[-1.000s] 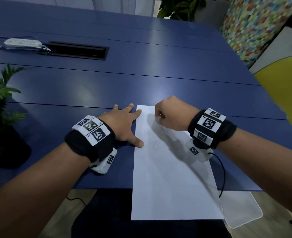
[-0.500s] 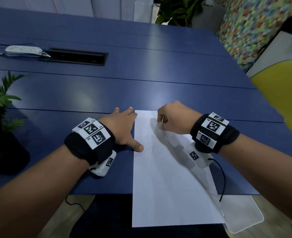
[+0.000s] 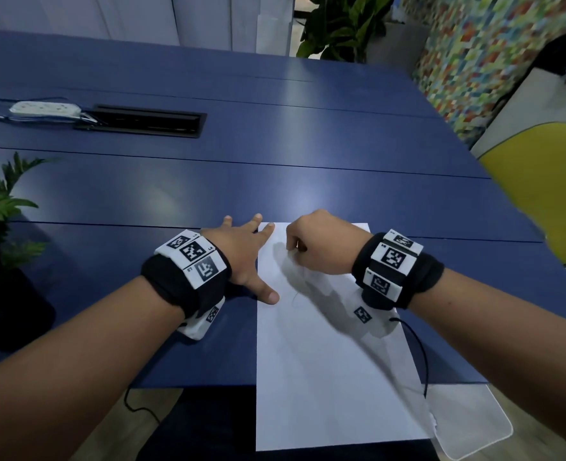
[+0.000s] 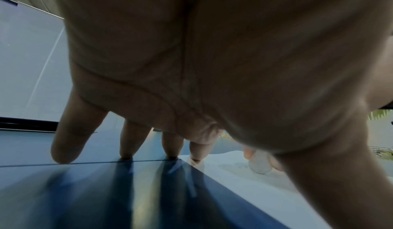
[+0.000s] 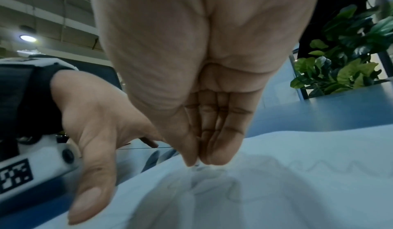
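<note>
While the left hand (image 3: 241,257) lies spread wide with straight fingers at the left edge of the sheet of paper (image 3: 325,377), the head view shows its thumb and forefinger on the sheet and its other fingers on the blue table (image 3: 275,161). The paper lies lengthwise toward the person, its near end hanging past the table's edge. The right hand (image 3: 321,247) is bunched up over the far end of the sheet, knuckles up; what it holds is hidden from here. A power strip (image 3: 44,109) lies well apart at the far left, and a yellow chair (image 3: 541,194) stands to the right.

From the left wrist, the fingers (image 4: 68,140) stand straight with their tips down on the table, the forefinger on the corner of the paper. Beyond the thumb, a small whitish eraser (image 4: 259,166) touches the sheet, gripped from above.

From the right wrist, the fingertips (image 5: 219,155) and thumb are drawn tightly together, pinching the eraser, of which only a sliver shows, against the paper. A faint wavy pencil line (image 5: 331,166) runs across the sheet just beside it. The left thumb lies flat on the paper's edge.
</note>
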The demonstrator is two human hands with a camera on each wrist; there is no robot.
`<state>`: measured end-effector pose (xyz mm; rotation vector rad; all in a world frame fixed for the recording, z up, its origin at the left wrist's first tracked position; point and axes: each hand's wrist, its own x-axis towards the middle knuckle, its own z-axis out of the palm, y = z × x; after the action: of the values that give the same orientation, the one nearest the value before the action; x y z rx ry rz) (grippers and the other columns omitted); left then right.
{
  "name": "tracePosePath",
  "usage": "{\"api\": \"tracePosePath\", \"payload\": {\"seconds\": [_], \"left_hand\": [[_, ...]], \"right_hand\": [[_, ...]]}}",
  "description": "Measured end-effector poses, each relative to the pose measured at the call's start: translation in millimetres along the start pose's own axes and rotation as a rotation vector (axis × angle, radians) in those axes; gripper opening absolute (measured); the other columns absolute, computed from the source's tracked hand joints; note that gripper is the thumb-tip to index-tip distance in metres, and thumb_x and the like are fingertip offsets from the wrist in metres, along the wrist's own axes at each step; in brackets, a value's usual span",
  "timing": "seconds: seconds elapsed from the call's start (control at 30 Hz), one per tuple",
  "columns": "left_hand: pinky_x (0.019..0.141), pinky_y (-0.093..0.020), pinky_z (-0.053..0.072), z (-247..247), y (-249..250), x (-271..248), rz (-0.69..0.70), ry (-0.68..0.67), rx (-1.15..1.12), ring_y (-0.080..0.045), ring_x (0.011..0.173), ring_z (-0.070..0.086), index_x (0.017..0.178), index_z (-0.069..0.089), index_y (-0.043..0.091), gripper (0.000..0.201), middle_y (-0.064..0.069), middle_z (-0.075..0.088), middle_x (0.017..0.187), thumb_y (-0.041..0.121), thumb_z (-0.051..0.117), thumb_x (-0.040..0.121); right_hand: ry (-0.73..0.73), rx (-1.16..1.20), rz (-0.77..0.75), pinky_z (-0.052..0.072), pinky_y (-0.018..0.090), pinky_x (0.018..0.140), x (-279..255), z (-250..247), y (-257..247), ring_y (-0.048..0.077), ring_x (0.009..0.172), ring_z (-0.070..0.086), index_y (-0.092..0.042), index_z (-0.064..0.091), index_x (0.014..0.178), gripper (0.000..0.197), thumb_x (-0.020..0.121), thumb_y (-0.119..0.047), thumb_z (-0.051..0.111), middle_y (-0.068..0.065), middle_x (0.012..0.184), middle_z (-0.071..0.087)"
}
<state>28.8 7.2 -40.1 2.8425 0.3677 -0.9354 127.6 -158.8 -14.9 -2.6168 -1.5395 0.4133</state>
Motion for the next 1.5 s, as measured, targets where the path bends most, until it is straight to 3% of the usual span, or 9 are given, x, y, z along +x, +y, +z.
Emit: {"api": "tracePosePath", "payload": {"seconds": [0.17, 0.27, 0.4, 0.57, 0.73, 0.87, 1.23, 1.37, 1.5], "left_hand": [[0.120, -0.068, 0.027, 1.6, -2.2, -1.4, 0.014, -0.001, -0.014, -0.045, 0.159, -0.012, 0.162, -0.020, 0.042, 0.151, 0.018, -0.024, 0.171, 0.093, 0.073, 0.055], [0.122, -0.067, 0.027, 2.1, -2.7, -2.2, 0.016, 0.005, -0.021, -0.044, 0.159, -0.012, 0.162, -0.021, 0.043, 0.151, 0.018, -0.024, 0.171, 0.093, 0.074, 0.056], [0.120, -0.068, 0.028, 1.9, -2.8, -1.6, 0.018, 0.001, -0.018, -0.044, 0.159, -0.013, 0.162, -0.020, 0.042, 0.151, 0.017, -0.024, 0.171, 0.093, 0.073, 0.056], [0.121, -0.068, 0.026, 3.0, -4.5, -2.1, 0.026, 0.007, -0.036, -0.044, 0.159, -0.014, 0.162, -0.019, 0.042, 0.151, 0.018, -0.024, 0.171, 0.093, 0.073, 0.055], [0.119, -0.073, 0.023, -7.3, 6.6, -8.3, 0.006, 0.042, 0.036, -0.043, 0.158, -0.017, 0.162, -0.021, 0.039, 0.152, 0.016, -0.026, 0.171, 0.093, 0.072, 0.056], [0.116, -0.078, 0.023, -7.5, 18.4, -6.6, 0.024, 0.018, 0.036, -0.042, 0.160, -0.012, 0.162, -0.020, 0.041, 0.149, 0.016, -0.024, 0.171, 0.094, 0.071, 0.057], [0.116, -0.081, 0.014, -0.1, 11.8, -2.3, 0.009, 0.014, 0.021, -0.045, 0.159, -0.014, 0.158, -0.022, 0.050, 0.148, 0.020, -0.028, 0.169, 0.099, 0.068, 0.051], [0.116, -0.079, 0.019, 2.3, 8.5, 0.0, 0.024, 0.021, 0.005, -0.046, 0.158, -0.015, 0.158, -0.022, 0.051, 0.150, 0.020, -0.028, 0.169, 0.101, 0.066, 0.047], [0.117, -0.076, 0.024, 4.3, 6.3, 2.2, 0.036, 0.024, -0.005, -0.047, 0.158, -0.015, 0.157, -0.023, 0.053, 0.151, 0.021, -0.028, 0.169, 0.102, 0.065, 0.044]], "right_hand": [[0.007, 0.007, 0.080, 0.060, 0.040, 0.076, 7.4, -6.9, -0.1, 0.028, 0.089, 0.066, -0.014, 0.072, 0.092, 0.014, 0.086, -0.017, 0.060, 0.005, 0.091, 0.071], [-0.033, -0.007, 0.027, 0.057, 0.037, 0.075, 6.4, 0.6, -10.7, 0.025, 0.087, 0.063, -0.013, 0.072, 0.092, 0.015, 0.087, -0.016, 0.058, 0.004, 0.090, 0.071], [0.006, 0.006, 0.115, 0.057, 0.036, 0.073, 9.5, -3.3, 3.0, 0.029, 0.088, 0.064, -0.018, 0.068, 0.088, 0.011, 0.086, -0.020, 0.057, 0.007, 0.095, 0.069], [0.016, 0.041, 0.104, 0.055, 0.034, 0.072, -2.1, -14.5, 11.3, 0.021, 0.090, 0.062, -0.015, 0.073, 0.096, 0.012, 0.087, -0.018, 0.064, 0.000, 0.093, 0.070], [-0.025, 0.053, 0.197, 0.060, 0.037, 0.071, -13.0, -10.2, 25.7, 0.024, 0.085, 0.068, -0.022, 0.067, 0.085, 0.006, 0.082, -0.016, 0.066, -0.004, 0.085, 0.067], [-0.001, 0.070, 0.205, 0.061, 0.040, 0.073, -14.6, -6.0, 26.6, 0.024, 0.083, 0.066, -0.019, 0.070, 0.089, 0.009, 0.083, -0.015, 0.065, -0.002, 0.089, 0.067], [0.007, 0.087, 0.078, 0.053, 0.030, 0.071, -7.4, -20.1, 27.7, 0.005, 0.075, 0.057, -0.020, 0.075, 0.101, 0.013, 0.090, -0.022, 0.070, -0.006, 0.086, 0.073], [-0.009, 0.094, 0.086, 0.050, 0.029, 0.068, -2.8, -16.1, 24.8, 0.014, 0.081, 0.063, -0.020, 0.075, 0.103, 0.014, 0.090, -0.020, 0.071, -0.008, 0.084, 0.072], [-0.050, 0.064, -0.005, 0.053, 0.030, 0.072, -7.4, -9.0, 13.9, 0.000, 0.072, 0.055, -0.024, 0.076, 0.103, 0.015, 0.090, -0.022, 0.069, -0.017, 0.076, 0.062]]}}
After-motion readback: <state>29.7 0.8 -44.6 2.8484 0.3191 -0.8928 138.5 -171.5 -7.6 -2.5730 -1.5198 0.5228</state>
